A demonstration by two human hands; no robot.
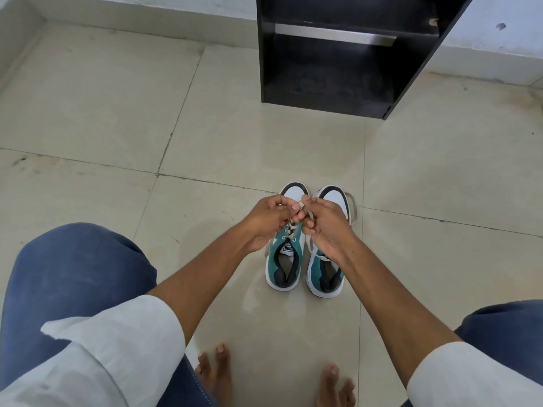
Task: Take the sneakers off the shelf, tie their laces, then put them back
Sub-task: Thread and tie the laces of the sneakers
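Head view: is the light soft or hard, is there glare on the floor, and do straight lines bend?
In the head view the light is soft, with only faint shadows beside the sneakers; the floor tiles show pale glossy reflections; wide-angle distortion bows the tile joints and tilts the black shelf; the left hand and right hand on the laces look sharp.

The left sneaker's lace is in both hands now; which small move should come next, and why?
Probably pull the two lace ends apart to tighten the knot. Both the left hand and right hand pinch the lace above the left sneaker, and no finished bow shows yet.
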